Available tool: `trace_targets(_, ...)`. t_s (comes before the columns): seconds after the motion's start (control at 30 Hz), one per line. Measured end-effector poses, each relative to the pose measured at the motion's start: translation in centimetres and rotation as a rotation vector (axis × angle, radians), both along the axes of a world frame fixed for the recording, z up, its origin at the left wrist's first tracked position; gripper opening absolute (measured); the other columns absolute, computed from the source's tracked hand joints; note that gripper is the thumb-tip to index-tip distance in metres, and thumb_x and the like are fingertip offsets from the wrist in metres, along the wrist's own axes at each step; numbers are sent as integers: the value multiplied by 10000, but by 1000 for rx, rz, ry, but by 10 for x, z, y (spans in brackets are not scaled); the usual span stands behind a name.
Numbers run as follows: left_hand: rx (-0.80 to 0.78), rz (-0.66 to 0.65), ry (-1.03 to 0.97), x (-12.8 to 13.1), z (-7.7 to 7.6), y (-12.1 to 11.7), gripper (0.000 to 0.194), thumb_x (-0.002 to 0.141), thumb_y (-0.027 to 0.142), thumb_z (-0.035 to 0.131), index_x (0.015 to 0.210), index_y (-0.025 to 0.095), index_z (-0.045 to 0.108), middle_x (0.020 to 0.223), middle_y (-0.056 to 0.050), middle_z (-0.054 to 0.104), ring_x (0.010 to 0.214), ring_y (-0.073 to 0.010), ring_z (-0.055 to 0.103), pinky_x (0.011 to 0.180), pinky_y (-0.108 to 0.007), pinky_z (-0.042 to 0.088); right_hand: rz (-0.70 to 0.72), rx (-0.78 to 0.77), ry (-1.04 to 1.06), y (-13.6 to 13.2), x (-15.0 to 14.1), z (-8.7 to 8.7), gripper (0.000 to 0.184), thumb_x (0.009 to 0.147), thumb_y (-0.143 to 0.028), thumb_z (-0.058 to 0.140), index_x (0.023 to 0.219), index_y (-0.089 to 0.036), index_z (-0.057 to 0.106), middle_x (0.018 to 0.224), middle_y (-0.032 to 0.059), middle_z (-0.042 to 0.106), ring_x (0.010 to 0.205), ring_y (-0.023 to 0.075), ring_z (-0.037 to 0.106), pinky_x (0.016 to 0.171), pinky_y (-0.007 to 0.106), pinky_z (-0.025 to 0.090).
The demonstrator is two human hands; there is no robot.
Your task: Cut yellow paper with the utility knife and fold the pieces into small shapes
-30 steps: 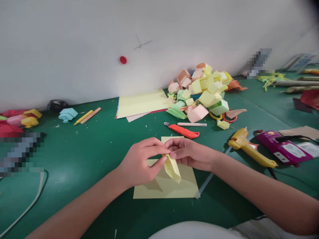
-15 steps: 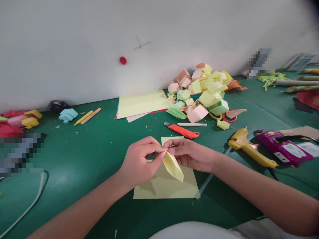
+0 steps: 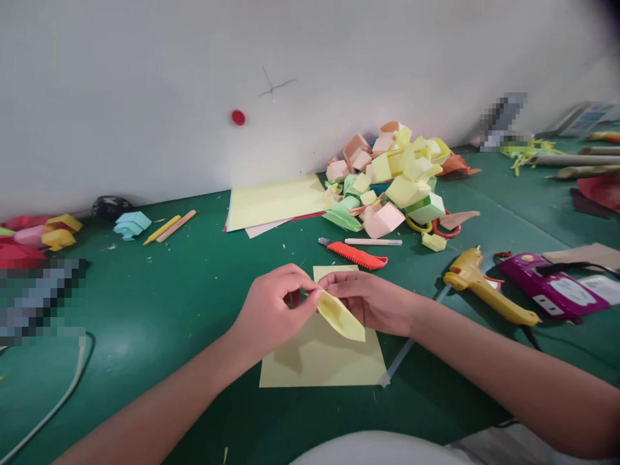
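Note:
A small folded piece of yellow paper (image 3: 341,316), boat-like with a hollow side facing up, is held between both hands above the table. My left hand (image 3: 278,307) pinches its far left end between thumb and fingertips. The fingers of my right hand (image 3: 371,297) close on that same end, beside my left fingertips, and partly hide it. Underneath lies a flat sheet of yellow paper (image 3: 324,368), partly covered by my hands. Just beyond them rest a red utility knife (image 3: 357,255) and a pale thin stick (image 3: 372,243).
A heap of folded paper shapes (image 3: 397,177) stands against the wall, with scissors (image 3: 446,226) under its edge. Stacked coloured sheets (image 3: 276,201) lie left of it. At right are a yellow glue gun (image 3: 484,287), a clear glue stick (image 3: 402,361) and a purple power strip (image 3: 552,287).
The folded yellow paper has turned so that its free end swings right and up, showing more of its hollow. Both hands stay nearly in place, still pinching it.

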State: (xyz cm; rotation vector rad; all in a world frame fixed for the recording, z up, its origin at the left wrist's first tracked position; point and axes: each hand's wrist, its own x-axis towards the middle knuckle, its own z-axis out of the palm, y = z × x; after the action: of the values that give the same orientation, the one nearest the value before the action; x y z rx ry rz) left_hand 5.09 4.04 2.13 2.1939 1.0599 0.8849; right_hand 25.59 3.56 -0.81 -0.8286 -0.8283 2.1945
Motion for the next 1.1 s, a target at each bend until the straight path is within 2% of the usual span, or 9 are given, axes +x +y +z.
trace_targets(0.13,194,-7,63,1,-3,-6,124,886,163,599,824,196,701,827,11,663,626,-78,560,548,-199,441,-16,-34,8,-1,-1,2,191,794,-235,799,942,-162,703,825,6,685,729,109,644,670,207,498)
trace_targets(0.3,278,-63,162,1,-8,-9,168,904,155,546,950,190,705,933,-24,687,749,-128,619,628,-248,488,-6,0,18,-1,-2,4,227,769,-227,830,932,-180,679,827,-11,657,747,112,638,715,234,518)
trace_targets(0.57,275,-101,127,1,-6,-9,163,854,104,573,866,200,704,894,-7,681,756,-133,616,632,-251,468,11,18,47,-3,-1,4,249,741,-186,853,915,-168,676,817,-29,618,728,81,613,692,194,496)
trace_targets(0.77,266,-81,107,2,-8,-11,192,880,93,525,775,176,663,808,-11,652,734,-135,597,635,-260,458,30,18,17,-5,-3,4,284,779,-238,835,1004,-166,678,897,14,664,801,120,646,762,245,517)
trace_targets(0.87,204,-71,94,1,-6,-10,174,881,114,552,854,195,703,870,-12,674,756,-134,616,629,-250,467,13,27,20,-5,-3,4,293,782,-244,834,1016,-169,673,890,10,663,784,114,643,753,241,516)
trace_targets(1.0,98,-153,101,-1,-2,-6,244,919,148,526,1051,220,718,1001,-38,684,835,-149,638,646,-248,503,-5,48,12,-3,0,3,293,788,-255,831,1021,-179,670,887,8,662,776,114,641,760,242,521)
trace_targets(1.1,146,-161,114,-2,-1,-3,237,942,142,500,955,206,729,946,-37,689,819,-149,630,659,-255,498,-15,53,-2,-3,0,4,271,787,-256,824,999,-179,674,881,8,657,776,117,638,760,244,529)
